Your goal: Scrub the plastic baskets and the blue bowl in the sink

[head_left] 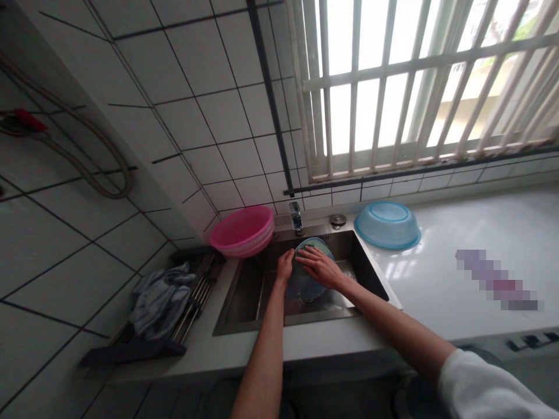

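Observation:
Over the sink, a round pale-green dish (325,249) with a bluish rim is tilted up. My left hand (285,265) is closed on its left edge, thumb up. Stretched across the dish's face are the fingers of my right hand (321,266), lying flat; whether something thin is under them I cannot tell. Beneath the hands, a bluish round shape (305,289) shows low in the steel sink (369,262), too dim to name. The faucet (296,218) stands just behind the dish.
A pink basin (242,231) rests at the sink's back left corner. To the right, an upside-down blue basin (388,226) sits on the white counter (441,279), beside a drain plug (338,220). A crumpled cloth (162,299) lies over a metal rack (192,308) at left.

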Motion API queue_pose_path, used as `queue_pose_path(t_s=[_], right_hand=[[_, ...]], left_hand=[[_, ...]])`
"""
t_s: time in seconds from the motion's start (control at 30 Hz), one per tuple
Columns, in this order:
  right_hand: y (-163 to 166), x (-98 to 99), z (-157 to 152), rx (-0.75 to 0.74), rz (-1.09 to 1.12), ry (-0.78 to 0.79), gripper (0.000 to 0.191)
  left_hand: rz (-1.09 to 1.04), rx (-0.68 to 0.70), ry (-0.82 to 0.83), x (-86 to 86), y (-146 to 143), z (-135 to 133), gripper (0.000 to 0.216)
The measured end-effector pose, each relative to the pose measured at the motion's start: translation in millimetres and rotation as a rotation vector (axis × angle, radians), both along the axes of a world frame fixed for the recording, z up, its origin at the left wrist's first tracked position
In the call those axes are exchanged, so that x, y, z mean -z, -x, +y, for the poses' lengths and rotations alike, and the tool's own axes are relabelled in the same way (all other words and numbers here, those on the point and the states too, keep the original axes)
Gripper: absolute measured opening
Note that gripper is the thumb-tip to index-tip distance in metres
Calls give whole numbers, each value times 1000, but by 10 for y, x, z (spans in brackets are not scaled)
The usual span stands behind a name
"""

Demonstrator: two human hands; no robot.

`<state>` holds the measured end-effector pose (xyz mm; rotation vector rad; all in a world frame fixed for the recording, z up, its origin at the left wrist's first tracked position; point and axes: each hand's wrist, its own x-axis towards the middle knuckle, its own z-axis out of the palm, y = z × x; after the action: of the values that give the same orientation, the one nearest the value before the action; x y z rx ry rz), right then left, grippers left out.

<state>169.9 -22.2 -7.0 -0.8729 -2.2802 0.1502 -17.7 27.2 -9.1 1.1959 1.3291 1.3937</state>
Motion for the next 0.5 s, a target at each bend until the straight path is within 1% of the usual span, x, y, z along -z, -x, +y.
queue_pose_path(t_s=[0.1,0.23,0.3,0.37,0.5], right_hand=[[-71,38,52,64,51,28,51],[-13,109,33,43,3,8,57],[55,117,0,14,-36,-15,57],[125,106,-36,-37,-85,-41,55],[218,64,-83,-178,-158,-94,47]], left_hand=[[54,25,11,1,2,5,34],[253,112,-8,-23,125,5,28],[340,167,-43,-35,203,16,30],[370,158,-49,-40,252,33,30],[371,161,34,-37,240,46,35]])
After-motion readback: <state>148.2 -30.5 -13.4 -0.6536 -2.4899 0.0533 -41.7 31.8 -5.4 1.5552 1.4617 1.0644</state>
